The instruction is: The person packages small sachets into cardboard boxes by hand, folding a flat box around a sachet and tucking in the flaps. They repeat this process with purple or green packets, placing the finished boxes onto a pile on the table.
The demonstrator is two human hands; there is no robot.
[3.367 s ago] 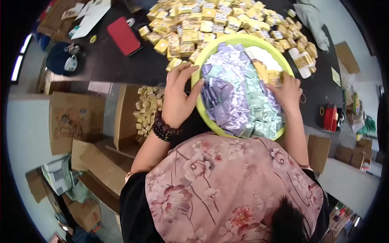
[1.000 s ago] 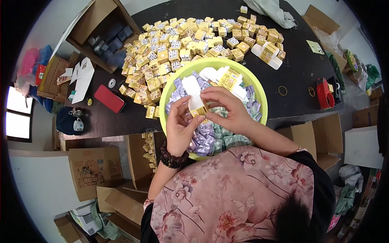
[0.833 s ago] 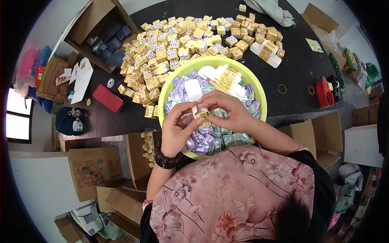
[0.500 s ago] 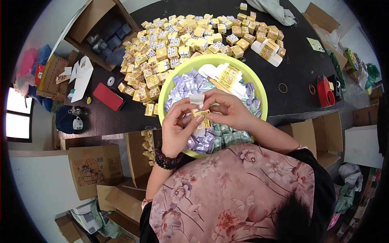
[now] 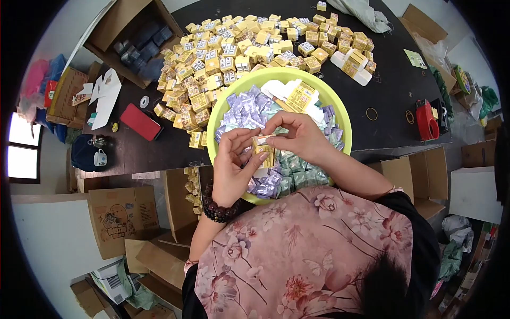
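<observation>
Over a yellow-green basin point(image 5: 346, 133), both of my hands are closed on a small yellow printed box point(image 5: 264, 158). My left hand point(image 5: 232, 162) grips its left side, thumb across the printed front. At the box's top end, the bent fingers of my right hand point(image 5: 298, 137) press by a pale flap. What is inside the box is hidden. Below and around lie purple foil packets point(image 5: 247, 112) and green foil packets point(image 5: 305, 179). Flat yellow-and-white cartons point(image 5: 300, 97) rest on the packets at the basin's far side.
A big pile of small yellow boxes point(image 5: 212, 65) covers the far part of the black table point(image 5: 390, 125). A red phone-like case point(image 5: 141, 122) lies left, a red tape dispenser point(image 5: 426, 121) right. Cardboard boxes point(image 5: 125, 218) stand below the table, and another box point(image 5: 133, 40) holds dark packets.
The white flap that stood up above the small box is now folded down or covered by my fingers. My right fingers have shifted slightly at the box's top.
</observation>
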